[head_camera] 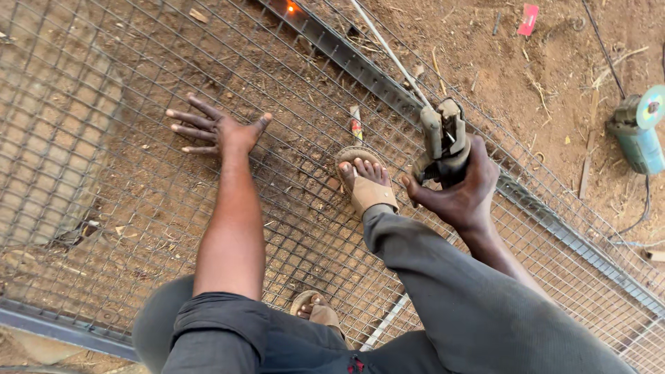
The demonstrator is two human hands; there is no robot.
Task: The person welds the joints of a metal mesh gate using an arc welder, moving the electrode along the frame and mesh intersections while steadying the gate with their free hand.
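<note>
My left hand point(220, 129) rests flat on the wire mesh panel point(104, 138), fingers spread, holding nothing. My right hand point(458, 188) grips a welding electrode holder point(443, 137), a grey clamp with a thin rod point(388, 50) running up and away from it. The rod's far tip glows orange point(291, 8) at the metal frame bar point(346, 59) that edges the mesh. My foot in a tan sandal point(367, 181) stands on the mesh between the two hands. A second sandalled foot point(315, 309) shows near my knee.
The mesh lies on bare reddish dirt with straw and scraps. A green angle grinder point(639, 128) with its cable lies on the ground at the right. A small red scrap point(528, 19) sits at the top. Another frame bar point(55, 329) runs along the lower left.
</note>
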